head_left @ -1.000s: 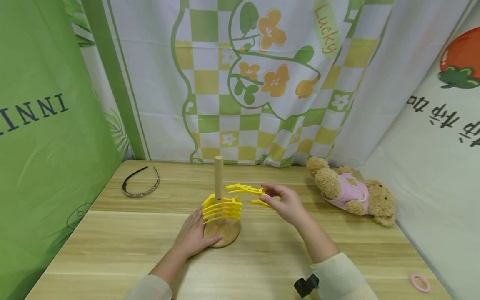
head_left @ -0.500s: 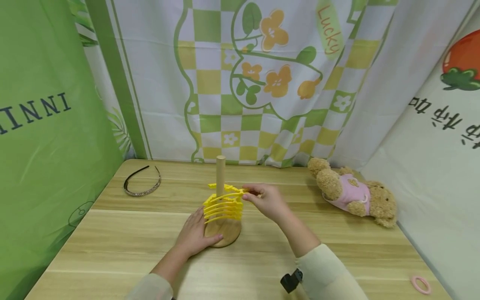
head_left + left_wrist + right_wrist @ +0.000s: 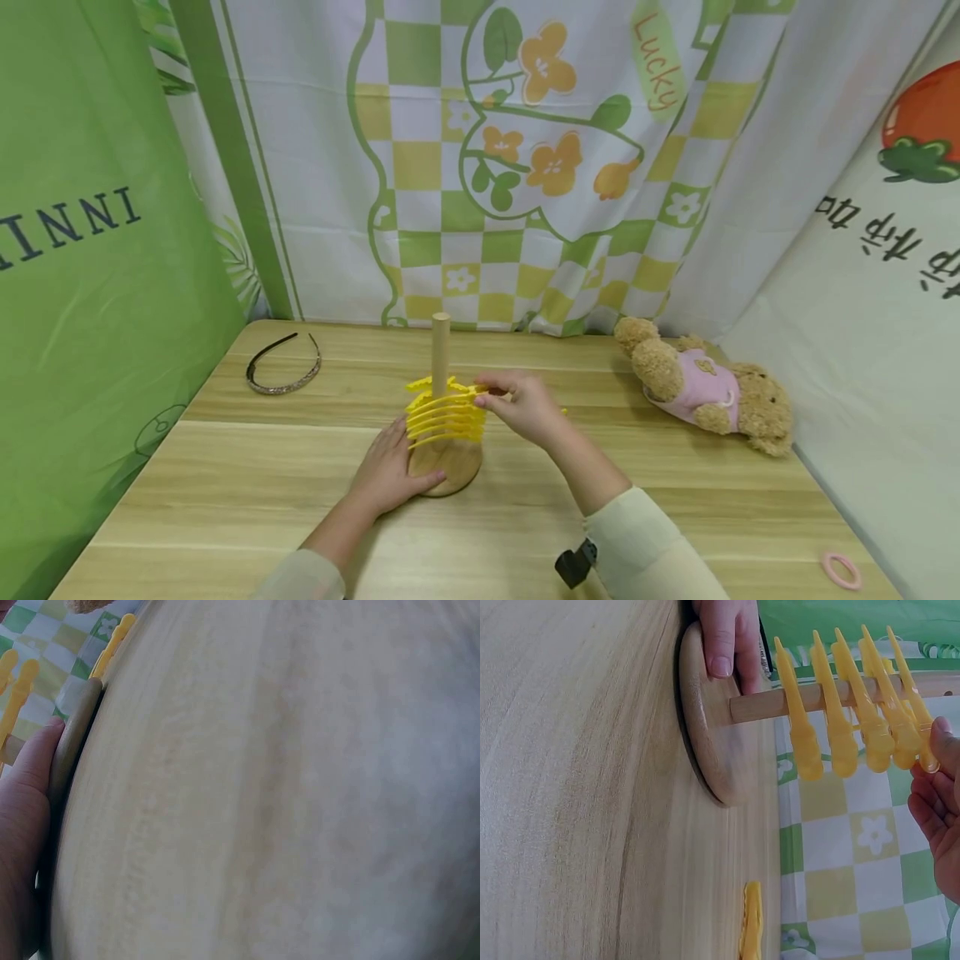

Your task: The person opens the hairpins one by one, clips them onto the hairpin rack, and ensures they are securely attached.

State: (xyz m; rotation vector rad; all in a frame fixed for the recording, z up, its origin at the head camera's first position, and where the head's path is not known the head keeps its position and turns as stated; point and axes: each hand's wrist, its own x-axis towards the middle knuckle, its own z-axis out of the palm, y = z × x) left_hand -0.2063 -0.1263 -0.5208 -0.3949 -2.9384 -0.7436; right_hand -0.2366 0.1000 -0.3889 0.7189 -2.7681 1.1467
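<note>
A wooden stand (image 3: pixel 446 468) with an upright post (image 3: pixel 440 346) stands mid-table, with several yellow pieces (image 3: pixel 444 412) threaded on the post. My left hand (image 3: pixel 388 471) grips the round base, thumb along its front edge. The left wrist view shows that thumb (image 3: pixel 30 787) against the base rim (image 3: pixel 71 742). My right hand (image 3: pixel 519 406) pinches the right end of the top yellow piece (image 3: pixel 457 390), low on the post just above the stack. In the right wrist view the pieces (image 3: pixel 840 712) hang on the post (image 3: pixel 780 703), my fingertip (image 3: pixel 939 735) at the last one. A loose yellow piece (image 3: pixel 751 922) lies on the table.
A dark headband (image 3: pixel 283 367) lies at the back left. A teddy bear in a pink top (image 3: pixel 705 385) lies at the back right. A pink hair tie (image 3: pixel 840 569) is near the front right corner. Cloth hangings close the table on three sides.
My right hand carried the yellow piece leftward from beside the stand, over the post, and lowered it onto the stack. The left hand stayed on the base.
</note>
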